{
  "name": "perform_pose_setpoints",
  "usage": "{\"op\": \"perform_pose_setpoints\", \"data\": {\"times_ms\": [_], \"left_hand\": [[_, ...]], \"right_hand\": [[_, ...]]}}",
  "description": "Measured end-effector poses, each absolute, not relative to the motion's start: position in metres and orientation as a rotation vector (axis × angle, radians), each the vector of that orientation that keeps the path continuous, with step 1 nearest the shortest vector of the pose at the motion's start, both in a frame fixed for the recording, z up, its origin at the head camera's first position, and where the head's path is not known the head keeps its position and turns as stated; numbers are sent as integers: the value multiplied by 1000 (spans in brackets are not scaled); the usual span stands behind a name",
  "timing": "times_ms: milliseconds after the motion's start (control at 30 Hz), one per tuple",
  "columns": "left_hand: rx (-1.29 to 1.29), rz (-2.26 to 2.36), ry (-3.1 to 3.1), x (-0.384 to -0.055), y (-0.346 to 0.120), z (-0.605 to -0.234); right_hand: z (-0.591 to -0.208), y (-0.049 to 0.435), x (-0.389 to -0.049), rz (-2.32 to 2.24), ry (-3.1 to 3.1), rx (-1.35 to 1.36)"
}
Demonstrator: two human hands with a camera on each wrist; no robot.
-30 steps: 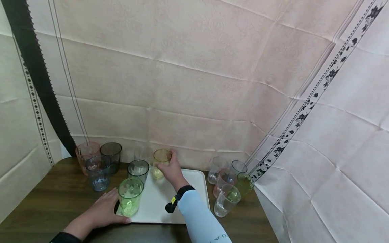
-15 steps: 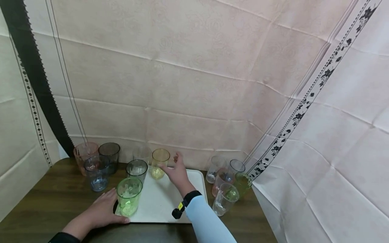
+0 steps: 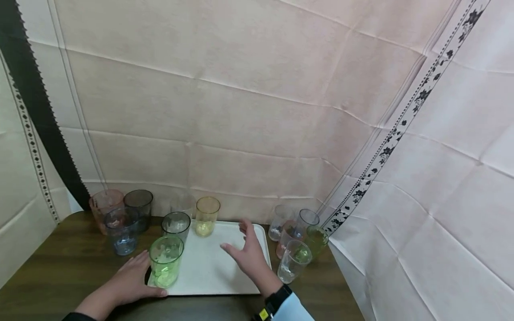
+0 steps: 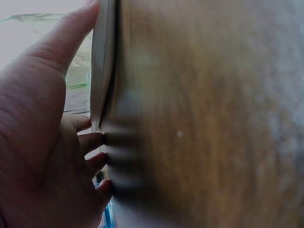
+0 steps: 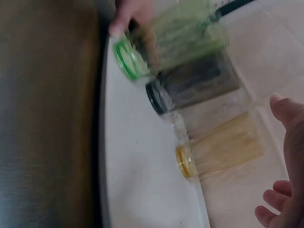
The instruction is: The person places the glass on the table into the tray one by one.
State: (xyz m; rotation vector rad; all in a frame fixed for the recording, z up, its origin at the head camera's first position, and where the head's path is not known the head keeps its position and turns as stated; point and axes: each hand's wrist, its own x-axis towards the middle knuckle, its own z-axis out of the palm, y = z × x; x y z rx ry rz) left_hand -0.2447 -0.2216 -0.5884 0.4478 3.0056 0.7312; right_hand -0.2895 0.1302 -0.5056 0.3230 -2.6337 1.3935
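Glasses [image 3: 206, 216] are grouped low in the head view, where the green glass [image 3: 166, 263] at lower left of the white tray [image 3: 217, 269] could be toppled if the corner cupped by the left hand [image 3: 126, 281] were jogged, while the right hand [image 3: 251, 256] is held empty, fingers parted, at lower centre; three are counted at left, four on the tray, five at right. In the left wrist view, the tray's edge is met by the thumb, upper left; in the right wrist view, the same four are lined up centrally.
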Motion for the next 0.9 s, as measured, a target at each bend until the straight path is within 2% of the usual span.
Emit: {"op": "perform_pose_setpoints", "data": {"times_ms": [267,400,633,900], "left_hand": [[433,727,2999,-244,-221,-586],[436,723,2990,-244,-221,-585],[429,737,2980,-243,-219,-583],[409,743,2972,-245,-220,-586]], "right_hand": [[-499,171,-234,1344,-2584,536],[-501,197,-213,1225,-2630,540],[-499,239,-188,1064,-2735,393],[-496,279,-182,912,-2521,28]]}}
